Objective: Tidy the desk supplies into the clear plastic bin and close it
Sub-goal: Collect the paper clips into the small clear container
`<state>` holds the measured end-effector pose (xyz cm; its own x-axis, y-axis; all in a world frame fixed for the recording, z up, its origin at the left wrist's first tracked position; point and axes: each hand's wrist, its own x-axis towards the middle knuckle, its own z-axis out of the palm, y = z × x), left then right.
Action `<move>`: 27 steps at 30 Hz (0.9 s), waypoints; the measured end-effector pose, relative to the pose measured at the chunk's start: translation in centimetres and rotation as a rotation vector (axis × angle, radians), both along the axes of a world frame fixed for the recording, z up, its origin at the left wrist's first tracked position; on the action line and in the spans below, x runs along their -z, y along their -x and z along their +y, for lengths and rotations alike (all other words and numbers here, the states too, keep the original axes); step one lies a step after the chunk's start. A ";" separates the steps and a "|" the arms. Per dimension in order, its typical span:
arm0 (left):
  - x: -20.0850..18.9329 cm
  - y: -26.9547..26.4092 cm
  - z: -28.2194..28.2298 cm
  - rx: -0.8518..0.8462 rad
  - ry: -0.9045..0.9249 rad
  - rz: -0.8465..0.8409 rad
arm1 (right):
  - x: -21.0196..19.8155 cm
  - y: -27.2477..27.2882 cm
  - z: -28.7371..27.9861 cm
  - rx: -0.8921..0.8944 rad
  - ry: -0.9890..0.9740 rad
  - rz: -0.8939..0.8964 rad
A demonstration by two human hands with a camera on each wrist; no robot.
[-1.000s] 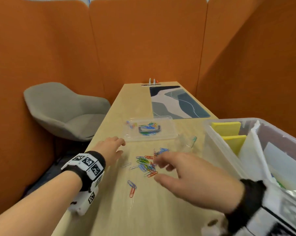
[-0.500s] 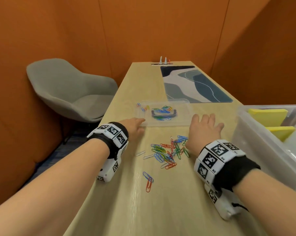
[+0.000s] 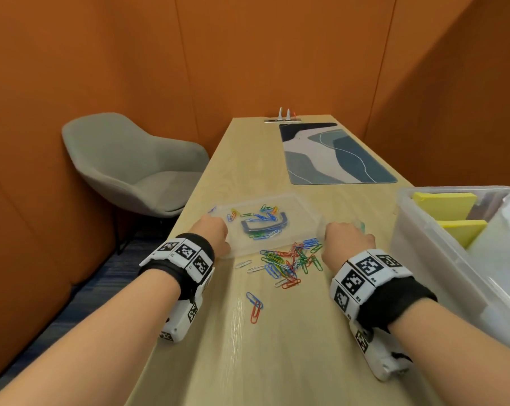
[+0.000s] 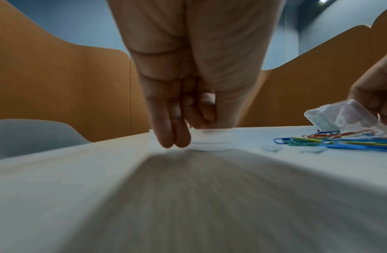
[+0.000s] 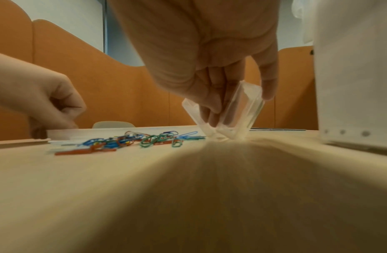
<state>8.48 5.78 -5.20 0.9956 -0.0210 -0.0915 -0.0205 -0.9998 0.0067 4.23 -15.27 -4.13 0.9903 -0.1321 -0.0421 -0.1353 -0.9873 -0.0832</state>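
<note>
1. Bench [image 3: 277,361] nearest the camera: bare wood between the two forearms. Landmark for everything below: the paperclip pile [image 3: 288,260].
2. Two stray clips [image 3: 255,307], one blue and one red, lie on the camera side of the pile, apart from it.
3. Pile itself: loose, mixed colours, flat on the bench, touching nothing that would contain it. Not yet gathered, so my read is that the task is early.
4. Left hand [image 3: 214,234], left of the pile: grip clamped on the near left corner of the shallow clear tray [image 3: 303,205], thumb on the rim and fingers down the outside (left wrist view). Likely steadying it, or about to drag it toward the pile.
5. Right hand [image 3: 346,240], right of the pile: grip clamped on a small clear box [image 5: 229,116], tilted with one edge on the bench. Angle suits scooping clips in; that's a guess.
6. Tray sits just beyond the pile. It holds more clips and a dark curved handle-like part [image 3: 265,225].
7. Clear plastic bin [image 3: 423,244], well right of the pile: open, no lid on it, yellow pads [image 3: 444,205] and white paper inside. Lid not identifiable.
8. Farther off beyond the pile: blue patterned mat [image 3: 335,153]; grey chair [image 3: 124,165] off the bench to the left.
</note>
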 end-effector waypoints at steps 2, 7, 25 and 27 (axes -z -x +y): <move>0.2 0.7 0.2 -0.047 0.084 -0.021 | 0.0 0.5 -0.3 -0.011 -0.003 -0.023; 0.8 1.7 0.8 -0.189 0.167 -0.034 | 0.2 1.7 -0.9 -0.014 -0.037 -0.083; -1.1 3.8 4.6 -0.597 0.601 0.115 | 0.4 4.2 -1.7 0.046 -0.211 -0.038; -2.0 3.8 4.9 -0.617 0.715 0.065 | 0.4 4.1 -1.8 0.028 -0.208 -0.051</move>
